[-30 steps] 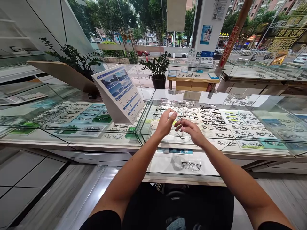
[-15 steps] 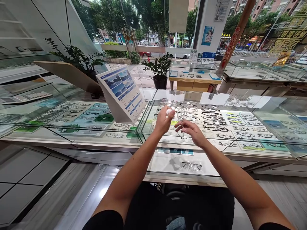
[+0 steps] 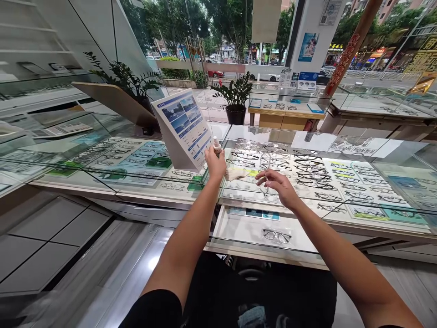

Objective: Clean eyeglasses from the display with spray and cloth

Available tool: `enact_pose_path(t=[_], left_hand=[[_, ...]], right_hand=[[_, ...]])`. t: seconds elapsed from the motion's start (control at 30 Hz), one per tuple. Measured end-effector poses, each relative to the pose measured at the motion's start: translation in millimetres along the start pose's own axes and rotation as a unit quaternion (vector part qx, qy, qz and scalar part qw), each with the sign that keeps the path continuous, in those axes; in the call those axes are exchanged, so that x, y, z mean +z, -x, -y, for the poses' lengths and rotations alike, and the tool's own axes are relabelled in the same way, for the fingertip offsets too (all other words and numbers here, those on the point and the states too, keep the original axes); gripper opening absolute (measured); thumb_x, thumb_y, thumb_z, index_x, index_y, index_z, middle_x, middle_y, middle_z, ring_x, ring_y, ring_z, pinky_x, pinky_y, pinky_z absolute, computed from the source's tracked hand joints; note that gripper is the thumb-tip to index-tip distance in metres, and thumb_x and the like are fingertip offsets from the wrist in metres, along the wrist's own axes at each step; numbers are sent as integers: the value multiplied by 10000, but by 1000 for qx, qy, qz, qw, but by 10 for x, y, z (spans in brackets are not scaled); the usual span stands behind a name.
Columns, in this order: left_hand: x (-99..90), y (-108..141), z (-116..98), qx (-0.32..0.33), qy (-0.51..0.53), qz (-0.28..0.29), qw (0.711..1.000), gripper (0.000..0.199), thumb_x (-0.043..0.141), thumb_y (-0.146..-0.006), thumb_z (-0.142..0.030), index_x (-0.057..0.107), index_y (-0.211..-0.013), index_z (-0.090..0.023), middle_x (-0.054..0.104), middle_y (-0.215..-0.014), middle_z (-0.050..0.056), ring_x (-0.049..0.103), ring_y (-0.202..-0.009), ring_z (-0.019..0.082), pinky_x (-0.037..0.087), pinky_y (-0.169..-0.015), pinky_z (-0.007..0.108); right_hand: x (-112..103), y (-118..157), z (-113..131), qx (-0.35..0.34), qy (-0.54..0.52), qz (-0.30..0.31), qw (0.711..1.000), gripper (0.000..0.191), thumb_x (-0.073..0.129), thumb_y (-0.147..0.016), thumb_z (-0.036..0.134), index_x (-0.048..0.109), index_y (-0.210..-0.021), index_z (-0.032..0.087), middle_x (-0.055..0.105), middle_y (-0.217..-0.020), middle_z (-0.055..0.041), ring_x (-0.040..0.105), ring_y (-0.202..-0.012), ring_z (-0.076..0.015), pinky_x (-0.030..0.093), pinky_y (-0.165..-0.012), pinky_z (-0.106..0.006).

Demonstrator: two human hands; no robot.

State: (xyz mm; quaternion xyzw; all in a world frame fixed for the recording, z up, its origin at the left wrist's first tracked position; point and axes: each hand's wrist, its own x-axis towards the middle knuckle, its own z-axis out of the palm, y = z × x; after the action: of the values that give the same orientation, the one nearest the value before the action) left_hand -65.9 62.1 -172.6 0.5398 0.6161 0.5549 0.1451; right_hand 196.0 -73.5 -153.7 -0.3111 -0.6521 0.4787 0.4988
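Observation:
My left hand (image 3: pixel 215 163) is wrapped round a small spray bottle (image 3: pixel 216 145) with a white top, close to the right edge of a standing desk calendar (image 3: pixel 184 127). Between the fingertips of my right hand (image 3: pixel 277 183) is a pair of eyeglasses (image 3: pixel 265 162) with clear, thin-rimmed lenses, held on end above the glass counter top. A beige cloth (image 3: pixel 236 174) lies on the glass between my two hands. Part of the glasses is hidden behind my right fingers.
Rows of eyeglasses (image 3: pixel 312 168) lie inside the glass display counter (image 3: pixel 239 193). Below, an open drawer (image 3: pixel 235 228) holds a dark-framed pair of glasses (image 3: pixel 276 235). A potted plant (image 3: pixel 235 102) stands beyond the counter, and a tilted wooden-framed mirror or board (image 3: pixel 112 102) is at left.
My left hand has moved left with the spray bottle, away from the glasses to beside the calendar. The cloth now shows. My right hand still holds the glasses, and the view has shifted slightly.

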Motion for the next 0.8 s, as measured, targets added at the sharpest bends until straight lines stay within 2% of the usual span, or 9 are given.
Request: enact_pose_path(t=[0.17,0.23,0.37,0.63,0.8], left_hand=[[-2,-20,87,-10,-3,-21,1000,476,669,-1005,-188,579,-1471,-227,700,-1396,169,656,-1309,350,508,-1154,495],[0,-26,118,-16,-8,-22,1000,522,687,-994,-175,560,-1497,-231,730,-1361,152,679,-1283,338,514,-1143,490],[-8,-28,152,-32,-15,-15,999,495,687,-995,-172,563,-1471,-222,756,-1290,143,705,-1238,326,527,-1104,481],[-12,-25,169,-48,-19,15,999,481,681,-1000,-210,570,-1468,-210,745,-1334,176,695,-1237,335,534,-1072,491],[6,-30,213,-48,-27,8,998,474,699,-985,-195,587,-1444,-230,753,-1315,157,691,-1246,336,533,-1063,487]], right_hand=[[-3,2,8,2,4,0,1000,145,688,-925,363,744,-977,240,786,-1196,-81,753,-971,-256,520,-913,-429],[-2,1,9,0,5,-3,1000,168,692,-923,370,759,-1010,243,786,-1179,-79,752,-968,-258,519,-906,-428],[6,2,4,0,-1,-7,1000,179,696,-919,368,759,-1034,246,788,-1180,-77,751,-951,-254,525,-888,-424],[6,17,36,1,7,-2,1000,164,688,-933,369,753,-1020,246,787,-1187,-81,749,-970,-258,535,-898,-429],[4,16,33,-1,7,-2,1000,171,693,-935,382,751,-1016,243,785,-1175,-82,747,-967,-259,532,-896,-428]])
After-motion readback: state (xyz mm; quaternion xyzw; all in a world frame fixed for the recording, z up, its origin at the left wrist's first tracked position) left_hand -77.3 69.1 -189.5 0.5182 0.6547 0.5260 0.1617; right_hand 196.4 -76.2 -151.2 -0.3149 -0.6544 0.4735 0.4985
